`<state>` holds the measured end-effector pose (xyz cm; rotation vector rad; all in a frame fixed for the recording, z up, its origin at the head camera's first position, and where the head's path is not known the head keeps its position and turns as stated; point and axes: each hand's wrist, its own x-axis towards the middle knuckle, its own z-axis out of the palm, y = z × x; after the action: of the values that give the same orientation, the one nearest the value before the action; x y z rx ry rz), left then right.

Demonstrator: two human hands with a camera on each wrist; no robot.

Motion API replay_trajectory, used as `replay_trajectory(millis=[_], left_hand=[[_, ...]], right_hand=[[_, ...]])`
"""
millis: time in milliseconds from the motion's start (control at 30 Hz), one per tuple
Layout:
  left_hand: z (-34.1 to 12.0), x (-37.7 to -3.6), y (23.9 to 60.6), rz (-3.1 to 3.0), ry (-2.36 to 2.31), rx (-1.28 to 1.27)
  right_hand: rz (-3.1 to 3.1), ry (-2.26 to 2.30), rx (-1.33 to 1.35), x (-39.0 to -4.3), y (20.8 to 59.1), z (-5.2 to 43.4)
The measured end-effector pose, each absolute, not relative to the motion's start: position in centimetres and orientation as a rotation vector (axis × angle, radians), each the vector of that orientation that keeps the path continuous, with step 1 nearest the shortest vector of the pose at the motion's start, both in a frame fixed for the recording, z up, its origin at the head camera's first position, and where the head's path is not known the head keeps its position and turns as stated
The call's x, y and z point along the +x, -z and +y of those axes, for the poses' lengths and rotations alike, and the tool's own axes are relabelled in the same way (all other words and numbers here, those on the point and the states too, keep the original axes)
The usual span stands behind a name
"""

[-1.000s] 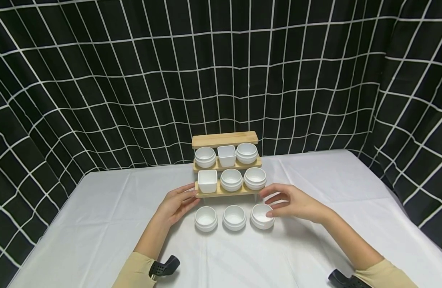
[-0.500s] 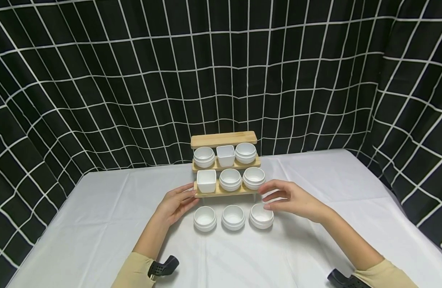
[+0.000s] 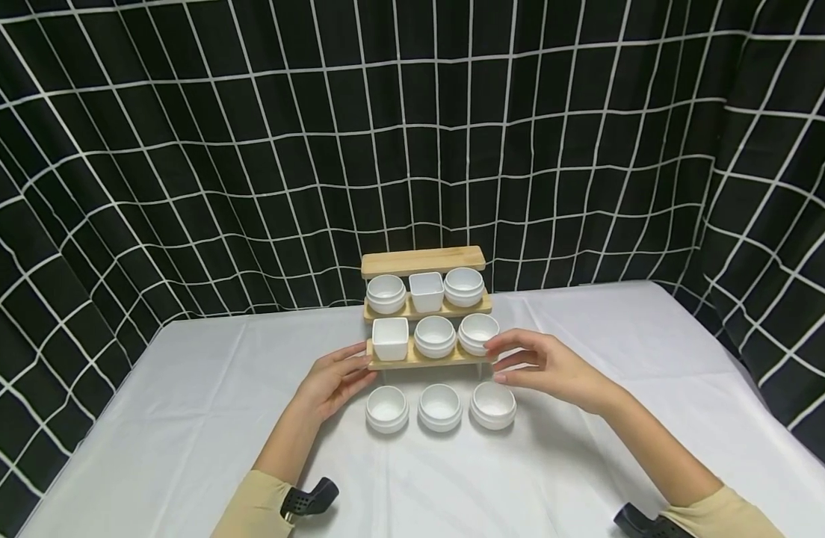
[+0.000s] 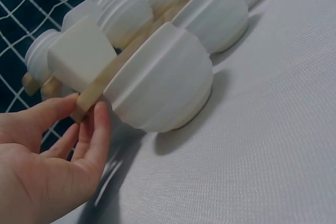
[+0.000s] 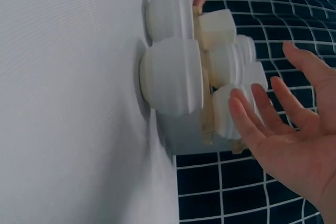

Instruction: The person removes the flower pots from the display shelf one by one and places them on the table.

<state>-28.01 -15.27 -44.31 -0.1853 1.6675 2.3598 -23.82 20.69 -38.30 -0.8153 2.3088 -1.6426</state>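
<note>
At its left end, the lower wooden shelf (image 3: 412, 363) of a tiered stand is pinched between the thumb and fingers of my left hand (image 3: 335, 382). On that shelf sit a square white bowl (image 3: 390, 347) and two round white bowls, a middle one (image 3: 435, 348) and a right one (image 3: 478, 344). My right hand (image 3: 554, 371) hovers by the right bowl, fingers spread and lightly bent, holding nothing; its fingertips overlap that bowl's edge in the head view. Below the hand, a round white bowl (image 3: 493, 415) stands on the cloth.
Two more round bowls, a left one (image 3: 387, 420) and a centre one (image 3: 440, 418), stand in the front row. The middle shelf (image 3: 412, 312) bears two round bowls and a square bowl (image 3: 427, 299). The top board (image 3: 422, 261) is bare. A black gridded curtain (image 3: 251, 164) hangs behind.
My right hand has risen slightly, away from the front right bowl toward the right bowl on the lower shelf. My left hand keeps its grip; the bowls stay put.
</note>
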Motion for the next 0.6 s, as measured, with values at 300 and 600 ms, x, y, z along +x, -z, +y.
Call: replay_trajectory(millis=[300,600], left_hand=[[-15.2,-28.1,44.4,1.657,-2.368,-0.204],[-15.2,-28.1,44.4,1.671,-2.364,-0.198]], right_hand=[[2.296,1.677,-0.838,-24.1,37.6,19.8],[2.352,1.653,-0.829,-24.9,36.7,18.8]])
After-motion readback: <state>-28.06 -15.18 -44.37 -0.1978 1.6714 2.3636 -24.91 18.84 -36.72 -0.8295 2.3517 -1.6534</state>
